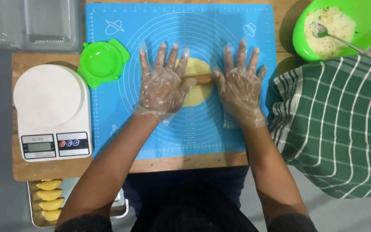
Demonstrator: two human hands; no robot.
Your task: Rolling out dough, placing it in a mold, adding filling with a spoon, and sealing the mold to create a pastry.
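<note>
Both hands wear thin clear plastic gloves. My left hand (163, 83) and my right hand (240, 81) lie flat, fingers spread, on a wooden rolling pin (202, 79) whose short middle part shows between them. Under the pin is a flattened round of yellow dough (198, 92) in the centre of a blue silicone baking mat (108, 116) printed with rings. Both palms cover the pin's ends.
A green dumpling press (102, 62) sits at the mat's left edge. A white kitchen scale (50, 109) stands left. A green bowl (301, 38) of filling with a spoon (344, 41) is top right, above a green checked cloth (336, 124). A tray (123, 208) of folded yellow pastries (49, 195) lies bottom left.
</note>
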